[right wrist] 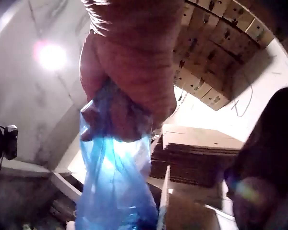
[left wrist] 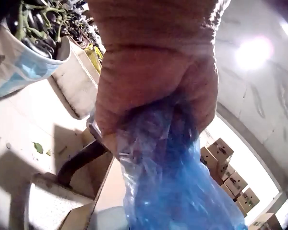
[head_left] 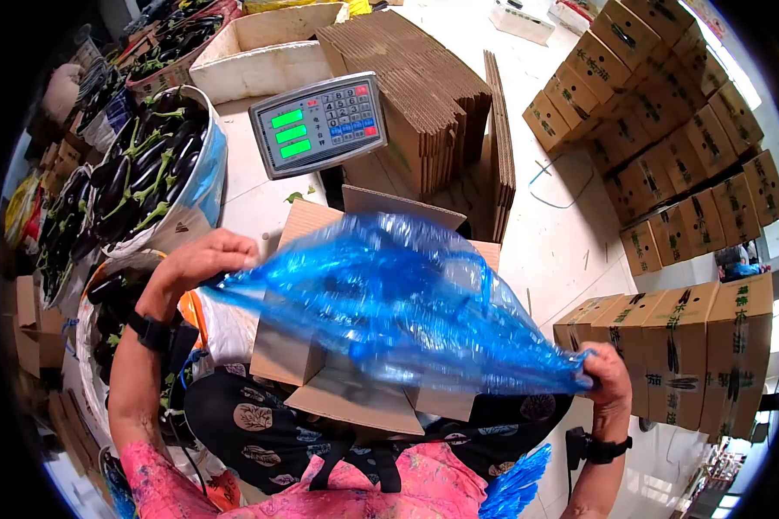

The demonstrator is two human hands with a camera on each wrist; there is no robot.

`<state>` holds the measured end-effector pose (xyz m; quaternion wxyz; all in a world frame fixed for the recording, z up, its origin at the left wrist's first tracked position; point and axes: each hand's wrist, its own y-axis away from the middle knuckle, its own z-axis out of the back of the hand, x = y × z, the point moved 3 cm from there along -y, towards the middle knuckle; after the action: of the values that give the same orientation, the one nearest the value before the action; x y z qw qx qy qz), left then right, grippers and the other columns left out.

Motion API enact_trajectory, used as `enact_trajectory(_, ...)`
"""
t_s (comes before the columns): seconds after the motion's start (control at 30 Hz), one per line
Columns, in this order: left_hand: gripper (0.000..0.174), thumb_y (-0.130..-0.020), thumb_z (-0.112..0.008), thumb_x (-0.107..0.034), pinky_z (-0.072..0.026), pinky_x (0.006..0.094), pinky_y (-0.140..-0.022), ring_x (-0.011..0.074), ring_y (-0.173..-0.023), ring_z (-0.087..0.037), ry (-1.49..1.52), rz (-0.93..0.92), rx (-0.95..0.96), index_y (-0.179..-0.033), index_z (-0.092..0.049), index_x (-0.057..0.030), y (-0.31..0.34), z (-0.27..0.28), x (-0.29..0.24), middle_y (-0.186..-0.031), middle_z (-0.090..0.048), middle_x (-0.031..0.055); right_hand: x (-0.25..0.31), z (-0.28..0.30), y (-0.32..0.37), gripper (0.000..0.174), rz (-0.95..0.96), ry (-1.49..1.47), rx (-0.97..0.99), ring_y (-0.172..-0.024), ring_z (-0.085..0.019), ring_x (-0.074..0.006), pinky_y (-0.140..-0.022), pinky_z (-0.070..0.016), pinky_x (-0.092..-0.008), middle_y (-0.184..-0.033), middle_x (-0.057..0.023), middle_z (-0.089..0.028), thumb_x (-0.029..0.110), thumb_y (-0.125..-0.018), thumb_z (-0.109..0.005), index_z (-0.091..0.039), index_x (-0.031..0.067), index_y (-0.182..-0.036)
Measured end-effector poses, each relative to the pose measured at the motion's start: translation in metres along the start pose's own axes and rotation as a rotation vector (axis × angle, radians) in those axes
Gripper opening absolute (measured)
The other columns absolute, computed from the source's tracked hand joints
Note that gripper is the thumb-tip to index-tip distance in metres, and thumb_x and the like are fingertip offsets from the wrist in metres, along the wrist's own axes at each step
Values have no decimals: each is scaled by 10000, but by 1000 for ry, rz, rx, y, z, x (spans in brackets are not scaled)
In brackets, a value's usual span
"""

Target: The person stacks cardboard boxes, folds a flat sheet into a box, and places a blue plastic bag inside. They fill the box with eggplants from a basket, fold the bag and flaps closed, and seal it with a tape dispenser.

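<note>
A blue plastic bag (head_left: 389, 303) is stretched between both hands above an open cardboard box (head_left: 355, 400). The left hand (head_left: 206, 259) grips its left end; in the left wrist view the fingers of that hand (left wrist: 156, 76) are curled into the blue film (left wrist: 177, 191). At the bag's right end the right hand (head_left: 606, 374) pinches a gathered corner. The right wrist view shows this hand (right wrist: 129, 81) bunching the plastic (right wrist: 115, 187), which hangs below it. Most of the box's inside is hidden behind the bag.
Behind the box stand a scale display (head_left: 320, 124) and a stack of flattened cardboard (head_left: 415, 78). Bags of eggplants (head_left: 151, 164) and a white foam box (head_left: 260, 60) are at the left. Closed printed cartons (head_left: 684, 355) line the right side. Crumpled blue plastic (head_left: 518, 491) lies by the person's lap.
</note>
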<state>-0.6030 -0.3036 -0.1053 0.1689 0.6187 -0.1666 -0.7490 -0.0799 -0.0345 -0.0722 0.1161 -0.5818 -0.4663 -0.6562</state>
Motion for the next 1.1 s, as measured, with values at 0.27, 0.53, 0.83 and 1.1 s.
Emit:
enact_trajectory(0.27, 195, -955, -588, -240, -394, 198, -624, 23, -699, -475, 138, 7, -211, -872, -617, -66, -35, -6, 22, -765, -542, -78, -30, -1, -57, 378, -7, -117, -155, -851, -611, -109, -797, -500, -252, -984, -55, -664, 296, -943, -614, -619, -30, -1136)
enact_trajectory(0.53, 247, -973, -562, -220, -464, 243, -762, 50, -800, -532, 29, 103, 127, -1039, -654, 0, -12, -44, 27, -852, -623, -40, -2, -16, -45, 266, 256, 1340, -398, -1021, -627, -316, -875, -482, -381, -1137, -171, -649, 151, -863, -653, -628, 2, -1082)
enact_trajectory(0.83, 198, -936, -581, -203, -496, 343, -717, 204, -710, -597, -410, 5, 243, -963, -639, -16, 1, -65, -3, -773, -626, 125, 62, -172, -127, 339, 963, 1160, -22, -1131, -586, -322, -987, -455, -406, -1218, -157, -636, 196, -910, -639, -624, 40, -1211)
enact_trajectory(1.1, 191, -947, -606, -213, -462, 282, -666, 86, -697, -531, -236, 50, 220, -906, -632, -28, 39, -57, -11, -738, -600, 22, -73, -199, -195, 367, 56, 1352, 708, -958, -641, -422, -792, -520, -497, -1000, -227, -671, 378, -889, -661, -651, 55, -1063)
